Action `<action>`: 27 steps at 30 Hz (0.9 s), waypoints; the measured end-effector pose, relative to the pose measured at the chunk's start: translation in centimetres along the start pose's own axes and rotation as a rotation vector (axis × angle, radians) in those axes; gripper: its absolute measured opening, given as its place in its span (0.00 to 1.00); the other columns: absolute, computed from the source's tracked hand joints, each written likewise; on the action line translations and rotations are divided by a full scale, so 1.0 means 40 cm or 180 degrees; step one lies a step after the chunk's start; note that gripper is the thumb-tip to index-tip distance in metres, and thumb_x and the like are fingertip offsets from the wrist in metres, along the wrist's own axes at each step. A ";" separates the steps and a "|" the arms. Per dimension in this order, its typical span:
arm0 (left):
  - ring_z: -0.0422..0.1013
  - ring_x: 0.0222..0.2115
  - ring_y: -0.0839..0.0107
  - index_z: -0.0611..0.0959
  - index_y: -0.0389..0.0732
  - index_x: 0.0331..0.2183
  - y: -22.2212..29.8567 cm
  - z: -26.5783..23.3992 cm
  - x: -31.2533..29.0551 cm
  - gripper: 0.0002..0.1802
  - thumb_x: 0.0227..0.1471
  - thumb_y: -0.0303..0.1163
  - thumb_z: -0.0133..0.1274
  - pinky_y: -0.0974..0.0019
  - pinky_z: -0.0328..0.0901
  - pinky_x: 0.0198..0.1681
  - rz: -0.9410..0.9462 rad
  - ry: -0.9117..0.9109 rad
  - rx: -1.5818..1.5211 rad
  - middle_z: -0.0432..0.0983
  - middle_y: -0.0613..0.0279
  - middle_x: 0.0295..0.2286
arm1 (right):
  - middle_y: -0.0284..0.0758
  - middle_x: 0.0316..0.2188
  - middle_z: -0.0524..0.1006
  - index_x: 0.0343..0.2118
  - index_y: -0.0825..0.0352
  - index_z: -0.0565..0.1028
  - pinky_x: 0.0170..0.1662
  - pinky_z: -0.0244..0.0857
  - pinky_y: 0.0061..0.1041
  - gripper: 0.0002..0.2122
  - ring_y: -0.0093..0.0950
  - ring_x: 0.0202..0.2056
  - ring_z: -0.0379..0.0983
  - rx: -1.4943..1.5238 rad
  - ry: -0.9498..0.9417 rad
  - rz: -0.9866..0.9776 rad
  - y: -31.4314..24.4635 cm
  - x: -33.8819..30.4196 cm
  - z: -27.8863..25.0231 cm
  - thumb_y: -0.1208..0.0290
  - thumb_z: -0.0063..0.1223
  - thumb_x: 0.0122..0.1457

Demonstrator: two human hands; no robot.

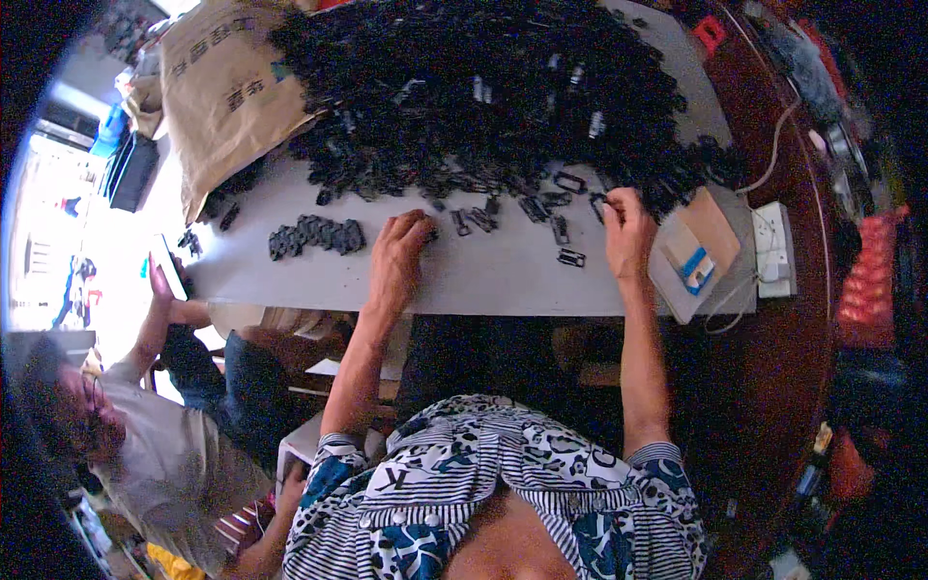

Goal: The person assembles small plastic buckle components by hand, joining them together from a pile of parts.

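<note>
A large heap of small black plastic pieces [483,106], which look like buckle parts, covers the far part of the grey table [483,285]. At its right front edge, my right hand [629,235] pinches a black frame-shaped plastic piece [597,206] between thumb and fingers. My left hand [397,256] rests closed at the table's middle, a small dark piece [431,234] showing at its fingertips. Between my hands lie several loose black frame-shaped pieces [561,229]. Left of my left hand, black pieces sit close together in a row [316,237].
A brown paper sack [232,92] leans at the far left. On the right are a wooden board [710,227] with a blue-and-white packet [696,271], and a white power strip [771,246] with cables. Another person [164,454] sits at my left, holding a phone [170,269].
</note>
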State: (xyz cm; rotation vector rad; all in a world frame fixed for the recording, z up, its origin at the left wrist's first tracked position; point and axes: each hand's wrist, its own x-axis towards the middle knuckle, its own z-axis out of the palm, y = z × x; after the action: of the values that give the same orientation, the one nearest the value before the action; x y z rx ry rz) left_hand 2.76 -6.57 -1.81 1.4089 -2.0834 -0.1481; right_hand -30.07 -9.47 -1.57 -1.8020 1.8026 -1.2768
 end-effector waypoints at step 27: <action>0.70 0.22 0.77 0.74 0.34 0.34 0.268 0.040 0.036 0.06 0.51 0.16 0.50 0.73 0.66 0.27 -0.1663 -0.0916 -0.3518 0.74 0.62 0.26 | 0.37 0.29 0.70 0.37 0.74 0.72 0.24 0.67 0.28 0.14 0.32 0.24 0.72 -0.0295 -0.0266 -0.2013 -0.181 -0.172 0.006 0.83 0.56 0.44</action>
State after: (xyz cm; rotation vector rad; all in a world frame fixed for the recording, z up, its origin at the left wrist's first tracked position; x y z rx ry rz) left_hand -7.09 -3.64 1.96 1.1552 -1.3116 -1.5124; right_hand -23.97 -2.02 1.05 -2.5575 1.3009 -1.2944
